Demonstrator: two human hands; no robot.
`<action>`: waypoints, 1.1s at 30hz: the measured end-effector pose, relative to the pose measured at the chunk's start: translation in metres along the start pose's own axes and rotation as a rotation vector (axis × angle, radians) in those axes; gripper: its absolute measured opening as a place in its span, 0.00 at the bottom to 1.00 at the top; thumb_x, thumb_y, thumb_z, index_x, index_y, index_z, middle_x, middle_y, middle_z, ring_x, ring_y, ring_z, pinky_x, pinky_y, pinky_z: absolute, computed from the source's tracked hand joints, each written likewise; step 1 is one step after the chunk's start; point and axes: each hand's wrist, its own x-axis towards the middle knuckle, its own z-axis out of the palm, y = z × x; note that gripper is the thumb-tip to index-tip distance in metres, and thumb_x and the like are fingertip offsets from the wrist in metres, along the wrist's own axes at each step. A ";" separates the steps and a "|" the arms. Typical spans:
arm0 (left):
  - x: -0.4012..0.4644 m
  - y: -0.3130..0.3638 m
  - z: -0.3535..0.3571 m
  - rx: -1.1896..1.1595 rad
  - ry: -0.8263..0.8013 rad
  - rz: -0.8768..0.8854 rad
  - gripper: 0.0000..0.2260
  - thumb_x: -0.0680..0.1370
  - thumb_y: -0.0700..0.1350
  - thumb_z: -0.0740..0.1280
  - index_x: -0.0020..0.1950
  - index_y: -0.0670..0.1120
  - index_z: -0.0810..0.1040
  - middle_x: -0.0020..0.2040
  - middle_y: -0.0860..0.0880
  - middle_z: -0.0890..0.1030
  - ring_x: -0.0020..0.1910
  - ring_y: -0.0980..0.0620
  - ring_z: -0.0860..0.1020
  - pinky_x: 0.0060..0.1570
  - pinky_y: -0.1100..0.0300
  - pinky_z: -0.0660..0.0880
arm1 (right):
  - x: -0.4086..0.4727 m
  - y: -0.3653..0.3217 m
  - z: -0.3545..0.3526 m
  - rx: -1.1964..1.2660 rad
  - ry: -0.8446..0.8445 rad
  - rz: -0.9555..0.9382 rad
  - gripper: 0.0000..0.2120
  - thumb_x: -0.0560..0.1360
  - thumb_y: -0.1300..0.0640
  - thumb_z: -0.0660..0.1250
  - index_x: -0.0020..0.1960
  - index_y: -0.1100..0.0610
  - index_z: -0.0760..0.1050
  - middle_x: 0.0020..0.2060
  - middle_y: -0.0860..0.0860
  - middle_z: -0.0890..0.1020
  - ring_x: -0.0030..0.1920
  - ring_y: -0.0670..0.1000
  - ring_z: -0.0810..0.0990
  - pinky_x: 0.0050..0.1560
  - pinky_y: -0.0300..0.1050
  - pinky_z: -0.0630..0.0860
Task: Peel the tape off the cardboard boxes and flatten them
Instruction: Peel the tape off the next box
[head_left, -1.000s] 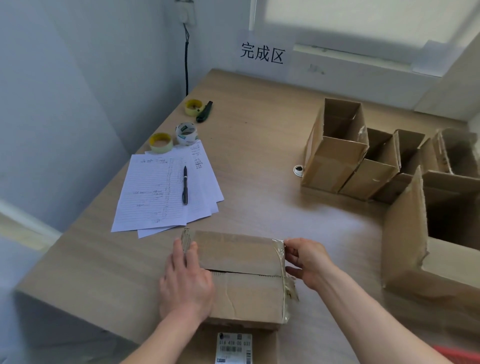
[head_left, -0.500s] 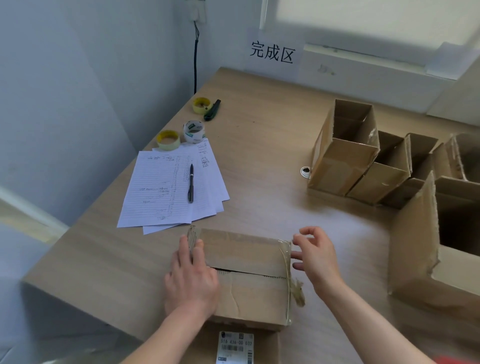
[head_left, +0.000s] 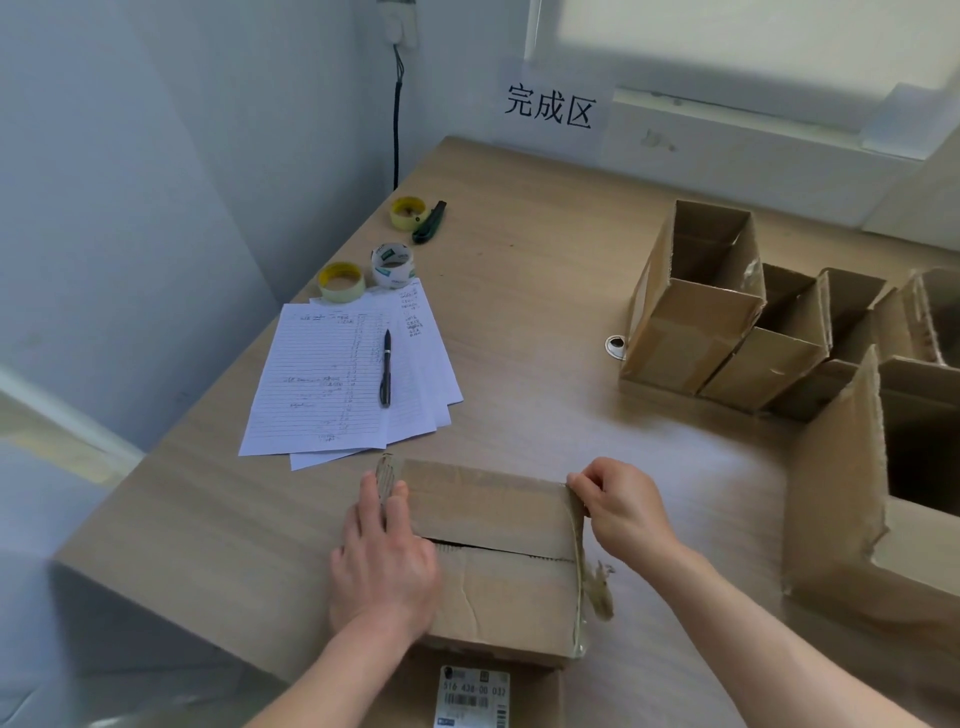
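Now, left to right: the left hand (head_left: 382, 561) is laid flat, fingers straight, on the left part of the taped cardboard box (head_left: 498, 551) at the near edge of the surface (head_left: 519, 291); no change from half a second back, the box is simply pinned. On the right a change is seen: the right hand (head_left: 621, 506), hovering with loose fingers beside the box half a second ago, has been brought back onto the far right corner, and its grip is closed, pinching the tape strip (head_left: 576, 525) that runs down the right edge. A crumpled loose tape end (head_left: 600, 592) hangs lower on that side. The top seam is seen slit. Judged: a fresh hold was taken, so peeling of the right strip can be resumed; flattening is not yet begun. Opened boxes (head_left: 727, 332) are stood at far right.
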 end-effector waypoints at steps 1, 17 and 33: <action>0.000 0.000 0.000 0.001 0.001 0.002 0.27 0.78 0.50 0.53 0.78 0.53 0.55 0.81 0.48 0.48 0.76 0.47 0.58 0.64 0.50 0.68 | -0.002 0.001 0.002 0.053 0.020 0.005 0.16 0.80 0.51 0.64 0.36 0.57 0.75 0.33 0.50 0.79 0.38 0.53 0.77 0.38 0.48 0.70; 0.003 0.004 0.001 0.033 -0.026 0.075 0.27 0.79 0.51 0.53 0.78 0.54 0.52 0.81 0.49 0.44 0.77 0.48 0.54 0.67 0.50 0.66 | -0.052 0.043 0.015 0.204 0.228 -0.346 0.14 0.78 0.58 0.68 0.35 0.52 0.72 0.40 0.45 0.74 0.41 0.48 0.75 0.42 0.47 0.72; 0.006 0.006 0.002 0.028 -0.023 0.109 0.27 0.79 0.49 0.54 0.78 0.53 0.53 0.81 0.50 0.45 0.77 0.47 0.54 0.67 0.47 0.67 | -0.065 0.037 0.024 1.532 0.182 0.527 0.02 0.73 0.72 0.67 0.42 0.67 0.76 0.34 0.59 0.81 0.31 0.53 0.82 0.32 0.43 0.81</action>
